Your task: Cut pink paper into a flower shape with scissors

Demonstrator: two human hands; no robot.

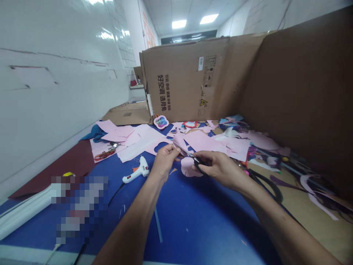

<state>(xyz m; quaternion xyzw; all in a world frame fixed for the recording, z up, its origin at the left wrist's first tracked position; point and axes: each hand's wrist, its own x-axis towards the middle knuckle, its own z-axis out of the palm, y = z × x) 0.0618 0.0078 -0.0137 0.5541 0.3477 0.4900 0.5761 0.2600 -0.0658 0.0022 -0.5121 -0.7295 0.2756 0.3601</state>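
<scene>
My left hand (167,157) pinches a small piece of pink paper (179,140) above the blue table. My right hand (216,164) is closed round the dark handles of a pair of scissors (199,162). Their blades point left and lie against the pink paper beside my left fingertips. Below the scissors, a pink flower-shaped cutout (188,168) lies on the table, partly covered by my right hand. Several larger pink sheets (205,141) spread out just beyond both hands.
A white glue gun (142,167) lies left of my left hand, its cord trailing toward me. Cardboard walls (184,81) stand behind and at right. A flower-shaped decoration (161,122) leans at the back. Scraps litter the right side; a blurred-out object (82,206) lies front left.
</scene>
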